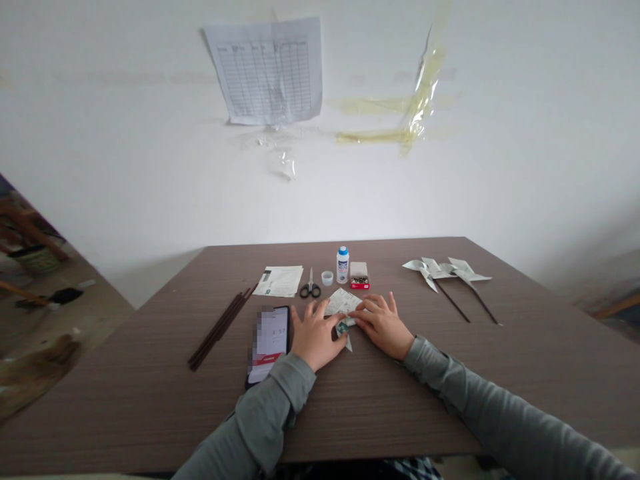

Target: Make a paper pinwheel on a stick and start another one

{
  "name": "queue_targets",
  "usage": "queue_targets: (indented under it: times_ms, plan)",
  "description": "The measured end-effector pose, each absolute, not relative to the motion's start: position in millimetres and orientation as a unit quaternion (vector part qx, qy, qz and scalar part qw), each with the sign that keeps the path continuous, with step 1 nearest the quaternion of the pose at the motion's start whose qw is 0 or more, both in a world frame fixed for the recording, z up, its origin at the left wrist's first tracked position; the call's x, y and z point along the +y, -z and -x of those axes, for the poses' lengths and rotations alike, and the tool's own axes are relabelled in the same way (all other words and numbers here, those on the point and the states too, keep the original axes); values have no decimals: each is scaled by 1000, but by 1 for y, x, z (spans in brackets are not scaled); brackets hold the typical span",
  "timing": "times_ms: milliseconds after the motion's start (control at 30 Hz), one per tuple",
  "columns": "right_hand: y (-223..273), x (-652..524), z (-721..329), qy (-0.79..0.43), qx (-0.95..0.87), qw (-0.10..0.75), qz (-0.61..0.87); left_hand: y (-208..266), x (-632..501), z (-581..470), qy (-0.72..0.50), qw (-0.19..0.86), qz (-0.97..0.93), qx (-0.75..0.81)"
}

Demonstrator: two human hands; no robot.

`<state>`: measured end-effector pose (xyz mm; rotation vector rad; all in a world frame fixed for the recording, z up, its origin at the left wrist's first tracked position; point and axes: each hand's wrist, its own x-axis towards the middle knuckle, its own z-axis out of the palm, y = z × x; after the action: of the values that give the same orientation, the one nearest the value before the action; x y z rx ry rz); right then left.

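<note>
Paper point(341, 302), between side edges of worktop point(375, 413); left hand point(315, 335) spread, right hand point(386, 328) pinch undeterminable. Uneven finger pressure could crease it askew.

"What's on the wall point(150, 167)?"
"A printed sheet point(265, 71), with yellowed tape point(377, 137) to its right."
"And on the floor point(100, 307), at left?"
"A bucket point(35, 260) and a brown thing point(37, 373), blurred."

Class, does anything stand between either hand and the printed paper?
Nothing visible does: the left hand and right hand both touch the printed paper. The phone lies on the left hand's outer side, not between.
</note>
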<state>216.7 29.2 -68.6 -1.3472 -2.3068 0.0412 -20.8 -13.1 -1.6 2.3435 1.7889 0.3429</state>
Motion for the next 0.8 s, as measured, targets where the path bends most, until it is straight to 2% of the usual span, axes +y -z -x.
queue_targets:
  times_ms: [167,433,800]
  plan:
    - [72,30,-217,2,-839,240,488,5,-12,22,-124,87,-787,599]
    - [60,22,-213,19,-837,194,511,1,-18,21,-143,71,-792,589]
    - [60,22,-214,22,-839,201,505,1,-17,24,-122,87,-790,594]
